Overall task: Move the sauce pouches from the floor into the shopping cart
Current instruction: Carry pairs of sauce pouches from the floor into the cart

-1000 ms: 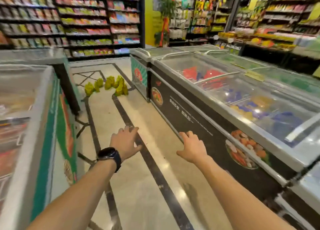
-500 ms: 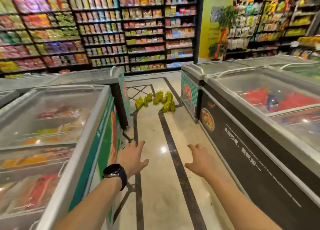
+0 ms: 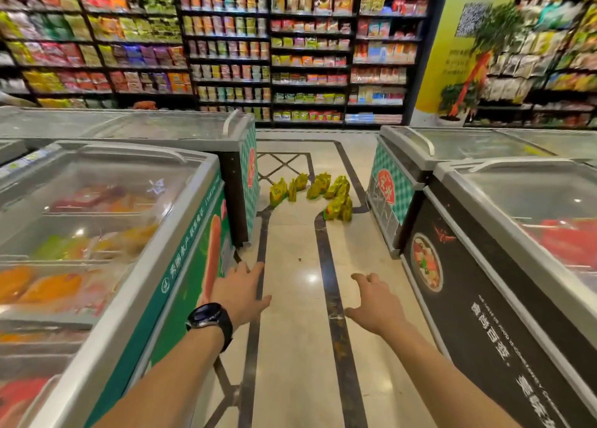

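The yellow sauce pouches (image 3: 318,195) are sitting clustered on the floor (image 3: 290,347) at the aisle's far end, between the chest freezers (image 3: 484,221); none seems collected yet, and no shopping cart is showing, so the whole job looks to be waiting; the left hand (image 3: 239,293) and right hand (image 3: 376,308) are reaching forward, well apart from the pouches, fingers loosely spread and holding nothing.

Two bare forearms, no sleeves, black round-faced wristwatch (image 3: 209,320) on left wrist
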Tool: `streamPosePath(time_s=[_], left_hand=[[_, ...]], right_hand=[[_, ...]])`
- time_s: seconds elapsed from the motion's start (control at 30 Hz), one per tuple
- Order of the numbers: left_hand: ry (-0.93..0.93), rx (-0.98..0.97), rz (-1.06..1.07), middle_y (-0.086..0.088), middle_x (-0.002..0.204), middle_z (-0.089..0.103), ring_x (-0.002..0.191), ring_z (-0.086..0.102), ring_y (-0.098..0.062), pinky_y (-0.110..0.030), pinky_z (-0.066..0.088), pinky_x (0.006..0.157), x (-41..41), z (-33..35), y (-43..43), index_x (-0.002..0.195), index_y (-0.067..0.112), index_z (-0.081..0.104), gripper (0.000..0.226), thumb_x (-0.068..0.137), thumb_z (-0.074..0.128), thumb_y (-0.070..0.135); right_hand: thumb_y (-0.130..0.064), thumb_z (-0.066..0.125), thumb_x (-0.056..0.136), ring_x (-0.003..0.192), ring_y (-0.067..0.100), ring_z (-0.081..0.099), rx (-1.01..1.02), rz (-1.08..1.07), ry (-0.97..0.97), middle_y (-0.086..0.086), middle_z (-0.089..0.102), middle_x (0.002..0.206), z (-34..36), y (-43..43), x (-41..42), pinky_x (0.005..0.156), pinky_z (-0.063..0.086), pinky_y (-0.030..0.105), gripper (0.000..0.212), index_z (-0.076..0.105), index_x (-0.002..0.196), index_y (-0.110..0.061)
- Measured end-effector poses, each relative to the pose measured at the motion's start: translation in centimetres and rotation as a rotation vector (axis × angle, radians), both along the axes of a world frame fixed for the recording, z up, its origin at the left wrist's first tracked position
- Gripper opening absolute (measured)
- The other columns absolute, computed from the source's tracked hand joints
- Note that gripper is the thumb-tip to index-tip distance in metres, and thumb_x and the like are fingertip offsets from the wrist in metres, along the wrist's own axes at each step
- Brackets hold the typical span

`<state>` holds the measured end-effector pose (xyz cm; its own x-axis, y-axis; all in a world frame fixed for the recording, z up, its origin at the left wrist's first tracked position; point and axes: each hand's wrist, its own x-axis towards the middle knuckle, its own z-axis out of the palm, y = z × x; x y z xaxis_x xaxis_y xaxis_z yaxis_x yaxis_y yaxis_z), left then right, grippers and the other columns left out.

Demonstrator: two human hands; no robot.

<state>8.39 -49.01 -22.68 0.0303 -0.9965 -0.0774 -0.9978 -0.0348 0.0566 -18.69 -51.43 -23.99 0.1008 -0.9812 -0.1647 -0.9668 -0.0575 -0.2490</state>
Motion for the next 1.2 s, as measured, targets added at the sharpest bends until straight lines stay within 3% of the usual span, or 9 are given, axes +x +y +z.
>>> streamPosePath(time_s=[0.4,0.9,1.2], left_hand=[[-0.005,0.054,-0.129,-0.009,0.138,0.049,0.124,0.052,-0.032,-0.044,0.051,0.096,6.5,-0.7,-27.1,0.152,0.026,0.026,0.074,0.091,0.051,0.06],[-0.058,0.121,-0.144,-0.009,0.144,0.045,0.132,0.046,-0.031,-0.046,0.048,0.1,7.4,-2.2,-64.7,0.153,0.027,0.023,0.075,0.092,0.05,0.061],[-0.052,0.176,-0.173,-0.008,0.142,0.047,0.128,0.048,-0.031,-0.044,0.05,0.097,8.0,-6.0,-86.5,0.153,0.027,0.023,0.077,0.09,0.051,0.062]], right_hand=[[-0.046,0.067,0.08,0.126,0.029,0.045,0.042,-0.09,-0.041,0.006,0.043,0.136,-0.9,-24.7,8.3,0.096,0.048,0.046,0.072,0.035,0.141,-0.025],[-0.047,0.069,0.08,0.129,0.03,0.043,0.14,-0.161,-0.117,0.008,0.042,0.14,-6.3,-62.5,8.3,0.099,0.046,0.045,0.073,0.036,0.141,-0.024],[-0.047,0.068,0.078,0.129,0.03,0.045,0.176,-0.19,-0.091,0.007,0.042,0.139,-8.4,-83.2,8.7,0.098,0.047,0.044,0.076,0.034,0.143,-0.025]])
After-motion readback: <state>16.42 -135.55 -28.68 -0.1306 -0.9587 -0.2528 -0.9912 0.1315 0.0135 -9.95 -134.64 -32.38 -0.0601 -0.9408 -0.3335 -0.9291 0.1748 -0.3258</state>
